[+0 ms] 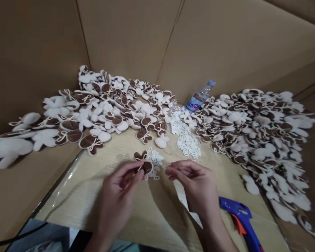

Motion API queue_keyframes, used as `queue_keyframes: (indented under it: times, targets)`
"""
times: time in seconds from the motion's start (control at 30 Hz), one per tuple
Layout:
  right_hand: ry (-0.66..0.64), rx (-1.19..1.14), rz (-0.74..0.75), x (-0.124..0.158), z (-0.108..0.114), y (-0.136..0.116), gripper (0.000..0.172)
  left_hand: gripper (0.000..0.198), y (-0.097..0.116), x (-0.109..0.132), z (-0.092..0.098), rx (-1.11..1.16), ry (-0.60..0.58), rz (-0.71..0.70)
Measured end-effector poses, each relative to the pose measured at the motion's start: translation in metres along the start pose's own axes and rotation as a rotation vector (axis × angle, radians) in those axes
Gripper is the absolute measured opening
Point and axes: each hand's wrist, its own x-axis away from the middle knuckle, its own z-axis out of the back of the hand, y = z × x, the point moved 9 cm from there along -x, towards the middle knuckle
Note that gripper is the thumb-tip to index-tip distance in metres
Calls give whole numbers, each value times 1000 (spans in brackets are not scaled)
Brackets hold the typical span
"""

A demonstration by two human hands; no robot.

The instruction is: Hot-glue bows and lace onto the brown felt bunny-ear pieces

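Thumb and forefinger of our left hand [120, 190] pinch a brown bow-tied plush piece [148, 168] at its left side, presumably leaving its brown face visible to us. Our right hand [196, 178] is nearby, fingertips pressed together; we cannot tell whether they hold anything. White tags [155, 157] lie beside the piece, seemingly for easy reach. Beyond, plush heaps [115, 112] flank the bottle [198, 99].

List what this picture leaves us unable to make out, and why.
Head view:
Right hand: whether it pinches anything; its fingers hide that.
Brown plush piece: partly covered by the left hand.
Small white tags: markings too small.
Glue gun: handle end cut off by bottom edge.
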Motion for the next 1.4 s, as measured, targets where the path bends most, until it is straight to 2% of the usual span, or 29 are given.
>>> queue_keyframes:
  times: [0.13,0.27,0.5,0.73,0.83,0.93,1.1,1.27,1.4]
  targets:
    - [-49,-7,-36,3,-1,5,13,22,-1,-1,1,3,1,12]
    - [-95,-5,0,5,-6,3,9,23,0,0,0,20,-4,22]
    - [-100,-39,26,8,-14,-5,24,24,2,3,-1,7,-25,7]
    - [-107,38,21,11,-10,-1,10,24,6,1,-5,2,-36,-11]
    - [-151,85,95,12,-13,-7,8,24,6,3,-6,5,-43,-21]
    - [-233,82,213,15,-20,-17,16,24,7,4,-7,0,-57,-37]
    - [-294,59,266,20,-27,-21,28,23,10,5,-7,-21,-63,-67]
    - [-252,190,288,21,-25,-22,23,20,13,5,-6,-54,-45,-70]
    - [-184,224,215,19,-19,-18,11,20,11,5,-7,-50,-43,-35]
